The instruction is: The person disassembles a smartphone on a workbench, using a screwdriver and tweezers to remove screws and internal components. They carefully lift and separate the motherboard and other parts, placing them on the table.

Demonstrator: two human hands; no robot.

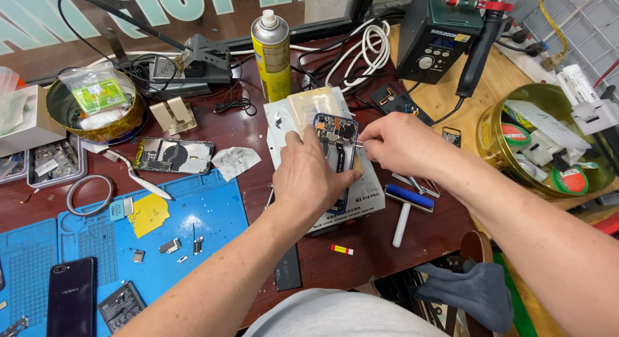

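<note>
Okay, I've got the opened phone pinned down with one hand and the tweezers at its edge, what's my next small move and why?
Probably ease the tweezers a little further in at the upper right edge of the opened phone. The left hand already presses it flat on the white pad, and the right hand has the tips right at the edge.

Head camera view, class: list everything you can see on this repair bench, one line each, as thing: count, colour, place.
opened phone: one, blue frame, on the white heating pad, centre
spray can: one, yellow, upright behind the pad
second opened phone: one, dark, left of centre
work mat: one, blue, front left
black phone: one, on the mat's front
roller: one, blue with white handle, right of the pad
round tins: two, gold, far left and far right
soldering station: one, dark, back right
left hand: pressing the opened phone
right hand: holding a thin tool at the phone's edge
</note>
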